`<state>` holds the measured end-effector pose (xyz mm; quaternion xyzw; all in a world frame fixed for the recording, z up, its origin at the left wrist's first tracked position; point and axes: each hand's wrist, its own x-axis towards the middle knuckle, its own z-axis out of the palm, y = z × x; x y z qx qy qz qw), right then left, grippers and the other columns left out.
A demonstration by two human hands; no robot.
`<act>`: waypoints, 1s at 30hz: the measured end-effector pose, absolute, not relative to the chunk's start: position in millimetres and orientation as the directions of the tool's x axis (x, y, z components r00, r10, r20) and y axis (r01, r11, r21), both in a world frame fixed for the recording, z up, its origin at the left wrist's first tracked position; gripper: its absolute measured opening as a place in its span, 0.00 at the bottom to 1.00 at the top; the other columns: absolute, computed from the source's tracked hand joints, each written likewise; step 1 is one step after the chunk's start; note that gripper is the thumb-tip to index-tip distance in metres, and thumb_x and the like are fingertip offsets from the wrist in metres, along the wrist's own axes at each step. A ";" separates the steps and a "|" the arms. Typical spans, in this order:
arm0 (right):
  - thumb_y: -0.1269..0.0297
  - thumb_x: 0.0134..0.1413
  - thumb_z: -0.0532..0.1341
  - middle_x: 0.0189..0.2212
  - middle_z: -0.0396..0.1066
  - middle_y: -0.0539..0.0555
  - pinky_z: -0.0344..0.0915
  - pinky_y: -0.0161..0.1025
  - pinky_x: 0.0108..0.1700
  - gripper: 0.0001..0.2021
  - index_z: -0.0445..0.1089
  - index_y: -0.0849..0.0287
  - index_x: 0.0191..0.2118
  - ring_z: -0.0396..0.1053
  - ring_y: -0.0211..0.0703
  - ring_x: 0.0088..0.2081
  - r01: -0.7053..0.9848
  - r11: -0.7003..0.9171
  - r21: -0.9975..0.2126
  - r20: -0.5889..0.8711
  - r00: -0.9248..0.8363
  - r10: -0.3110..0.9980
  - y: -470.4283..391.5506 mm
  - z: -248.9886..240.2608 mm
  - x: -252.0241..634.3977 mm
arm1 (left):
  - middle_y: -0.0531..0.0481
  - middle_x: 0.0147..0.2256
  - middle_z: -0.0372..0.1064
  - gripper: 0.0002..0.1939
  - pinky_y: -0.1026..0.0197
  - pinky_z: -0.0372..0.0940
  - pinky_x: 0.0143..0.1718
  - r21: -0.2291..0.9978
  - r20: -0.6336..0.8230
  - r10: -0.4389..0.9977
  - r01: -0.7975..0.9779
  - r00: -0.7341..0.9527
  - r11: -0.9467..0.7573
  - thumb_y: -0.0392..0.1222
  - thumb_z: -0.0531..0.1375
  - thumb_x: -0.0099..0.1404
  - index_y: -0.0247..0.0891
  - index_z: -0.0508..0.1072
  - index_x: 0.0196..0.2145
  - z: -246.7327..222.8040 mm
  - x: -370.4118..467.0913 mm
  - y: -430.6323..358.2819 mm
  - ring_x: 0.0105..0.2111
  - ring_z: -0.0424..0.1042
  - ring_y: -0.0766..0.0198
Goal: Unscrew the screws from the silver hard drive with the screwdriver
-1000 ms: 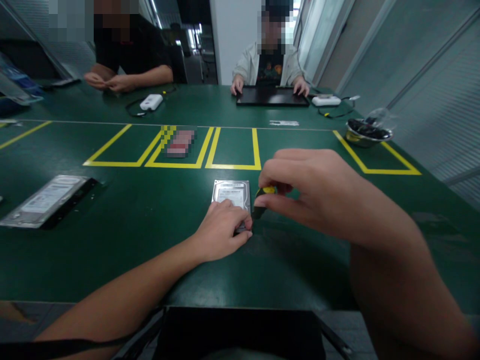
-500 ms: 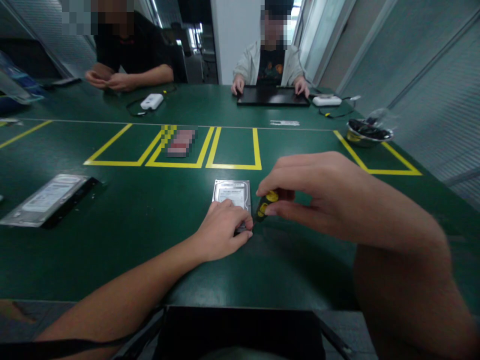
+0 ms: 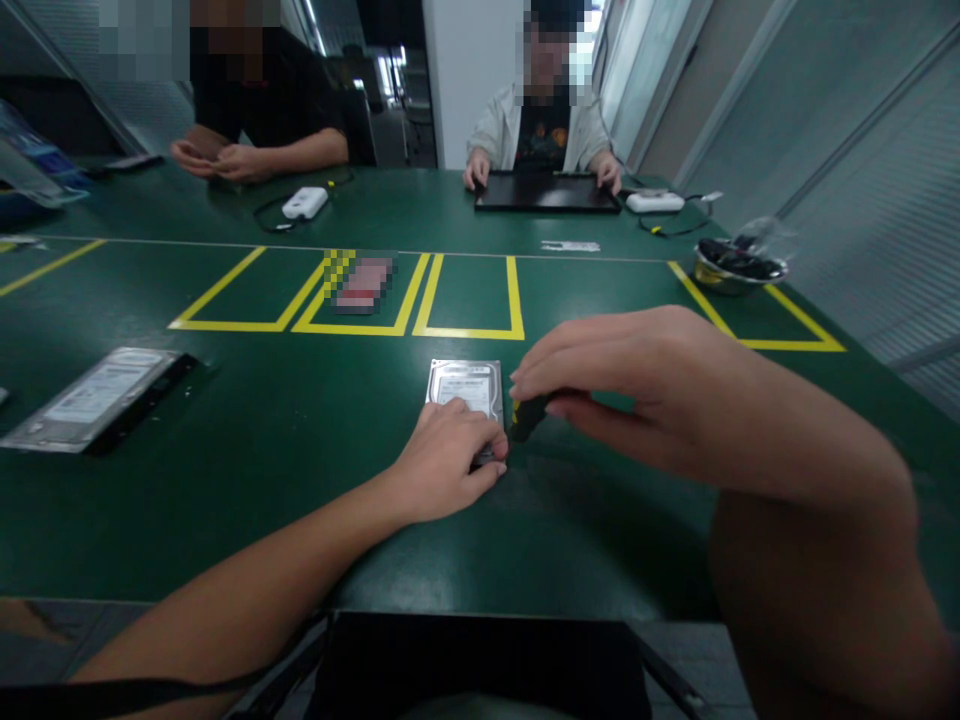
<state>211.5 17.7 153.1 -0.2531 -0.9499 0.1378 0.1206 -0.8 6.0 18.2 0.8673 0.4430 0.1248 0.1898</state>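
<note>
A silver hard drive [image 3: 466,385] with a white label rests on the green table in front of me. My left hand [image 3: 456,450] lies over its near part, fingers curled around it, hiding much of the drive. Just right of the drive, my right hand [image 3: 622,375] pinches a short black-and-yellow screwdriver [image 3: 531,415] between thumb and fingers. Its handle slants down toward the drive's right edge; the tip is hidden or too dark to make out.
A larger hard drive [image 3: 101,398] lies at left. Yellow tape [image 3: 469,333] marks boxes on the table, one holding a blurred pink item [image 3: 364,285]. A metal bowl [image 3: 739,268] with dark items stands right. Two people sit opposite, one touching a black panel [image 3: 547,192].
The screwdriver has turned in my right fingers, showing less yellow now. My left hand stays in place on the hard drive.
</note>
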 end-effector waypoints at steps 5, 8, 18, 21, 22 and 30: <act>0.66 0.59 0.60 0.31 0.70 0.53 0.57 0.37 0.35 0.05 0.72 0.59 0.37 0.65 0.41 0.33 0.548 0.805 -0.228 0.206 -0.781 0.590 18.2 149.7 210.4 | 0.50 0.34 0.71 0.06 0.52 0.52 0.40 0.427 0.056 0.809 0.719 0.585 -0.549 0.45 0.60 0.62 0.42 0.72 0.34 16.3 -1.0 6.0 0.41 0.64 0.53; 0.67 0.59 0.60 0.34 0.71 0.53 0.56 0.37 0.36 0.05 0.72 0.59 0.39 0.65 0.41 0.34 0.520 0.819 -0.242 0.219 -0.793 0.568 18.5 149.9 210.1 | 0.50 0.34 0.71 0.06 0.52 0.52 0.40 0.421 0.059 0.809 0.720 0.585 -0.552 0.45 0.60 0.62 0.42 0.72 0.35 16.6 -0.8 6.2 0.41 0.64 0.53; 0.68 0.59 0.59 0.32 0.71 0.52 0.55 0.36 0.36 0.04 0.71 0.59 0.37 0.65 0.40 0.33 0.515 0.815 -0.265 0.201 -0.797 0.569 17.0 150.7 210.2 | 0.51 0.34 0.71 0.06 0.53 0.51 0.39 0.419 0.059 0.810 0.722 0.583 -0.550 0.45 0.60 0.62 0.42 0.72 0.35 16.3 -0.8 6.1 0.41 0.64 0.54; 0.65 0.59 0.60 0.30 0.69 0.51 0.52 0.36 0.33 0.04 0.69 0.59 0.35 0.62 0.39 0.30 0.566 0.791 -0.233 0.215 -0.763 0.609 14.8 148.5 207.5 | 0.52 0.34 0.71 0.05 0.52 0.51 0.39 0.422 0.063 0.808 0.718 0.586 -0.554 0.45 0.60 0.62 0.42 0.72 0.34 15.5 -1.3 6.4 0.40 0.63 0.54; 0.64 0.59 0.60 0.30 0.69 0.51 0.52 0.36 0.33 0.05 0.68 0.59 0.34 0.62 0.39 0.30 0.573 0.788 -0.224 0.215 -0.760 0.614 13.9 148.2 206.6 | 0.52 0.34 0.71 0.05 0.52 0.51 0.40 0.422 0.064 0.807 0.716 0.588 -0.556 0.45 0.60 0.62 0.42 0.72 0.34 15.1 -1.5 6.6 0.40 0.63 0.54; 0.60 0.62 0.57 0.26 0.68 0.51 0.47 0.37 0.30 0.09 0.67 0.59 0.34 0.60 0.37 0.26 0.644 0.752 -0.140 0.173 -0.732 0.659 9.0 149.0 202.0 | 0.51 0.35 0.72 0.06 0.51 0.52 0.41 0.436 0.082 0.812 0.712 0.578 -0.551 0.45 0.59 0.63 0.42 0.72 0.34 14.2 -1.2 6.3 0.41 0.64 0.53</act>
